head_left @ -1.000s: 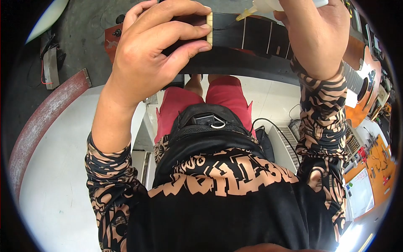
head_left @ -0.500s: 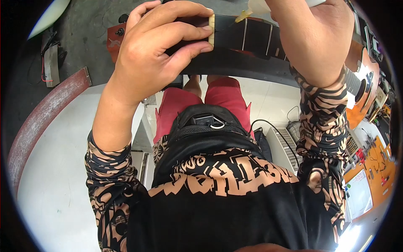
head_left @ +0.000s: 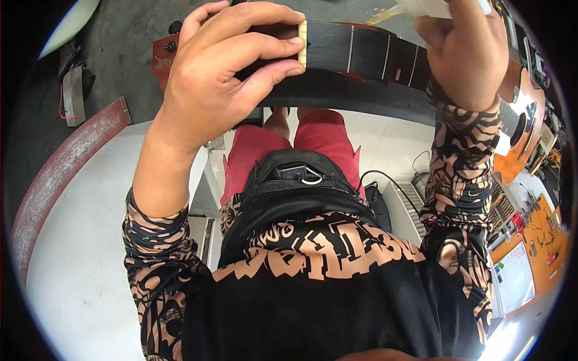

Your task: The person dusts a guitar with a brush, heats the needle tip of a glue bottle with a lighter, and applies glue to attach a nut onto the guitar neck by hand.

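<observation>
Holding the pale nut (head_left: 303,54) at the end of the dark fretboard (head_left: 328,45) with the left hand (head_left: 211,78), closed on it at 2 fingertips and the thumb; gripping a translucent bottle (head_left: 424,7) in the curled right hand (head_left: 469,57), with its yellowish nozzle (head_left: 383,15) near the far edge; apparently steadying the nut; likely calling next for firm hold and careful aim; unable to tell the bottle's contents; wearing a pouch (head_left: 328,165) with a dark item (head_left: 292,173) inside.
</observation>
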`<state>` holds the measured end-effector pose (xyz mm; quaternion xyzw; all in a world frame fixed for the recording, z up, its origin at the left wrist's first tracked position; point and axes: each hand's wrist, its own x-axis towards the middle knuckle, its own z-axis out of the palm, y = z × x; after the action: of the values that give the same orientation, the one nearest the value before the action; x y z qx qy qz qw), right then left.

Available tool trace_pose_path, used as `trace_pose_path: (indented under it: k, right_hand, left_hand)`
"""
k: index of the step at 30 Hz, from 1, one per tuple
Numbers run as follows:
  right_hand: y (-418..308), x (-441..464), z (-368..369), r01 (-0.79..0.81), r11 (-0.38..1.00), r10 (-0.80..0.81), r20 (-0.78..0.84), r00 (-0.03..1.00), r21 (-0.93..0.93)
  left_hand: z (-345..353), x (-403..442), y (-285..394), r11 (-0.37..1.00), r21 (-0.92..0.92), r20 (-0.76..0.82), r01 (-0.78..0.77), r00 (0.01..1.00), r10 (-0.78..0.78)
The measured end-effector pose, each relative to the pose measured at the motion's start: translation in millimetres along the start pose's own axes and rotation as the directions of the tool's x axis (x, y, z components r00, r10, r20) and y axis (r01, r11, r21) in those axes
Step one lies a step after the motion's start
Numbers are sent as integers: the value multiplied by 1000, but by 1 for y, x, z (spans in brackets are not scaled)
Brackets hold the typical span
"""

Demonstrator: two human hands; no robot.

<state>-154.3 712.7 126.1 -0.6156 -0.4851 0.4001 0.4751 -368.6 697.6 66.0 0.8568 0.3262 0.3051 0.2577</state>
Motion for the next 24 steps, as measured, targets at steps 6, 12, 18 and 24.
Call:
trace_pose_path:
  k: [6,12,18,24]
  right_hand:
    - [36,9,-65,-193,835,29,308,951,515]
    - [45,-14,-109,-300,681,75,344,936,668]
    - [56,-24,-136,-276,558,41,306,951,783]
    - [60,-21,-133,-188,611,-7,242,970,769]
  left_hand:
    - [-2,-1,-3,1000,11,11,-16,1000,16]
    - [-4,-3,-2,999,39,23,-32,999,31]
    - [-6,-1,2,999,34,43,-38,998,36]
    - [-3,2,6,999,30,46,-45,998,43]
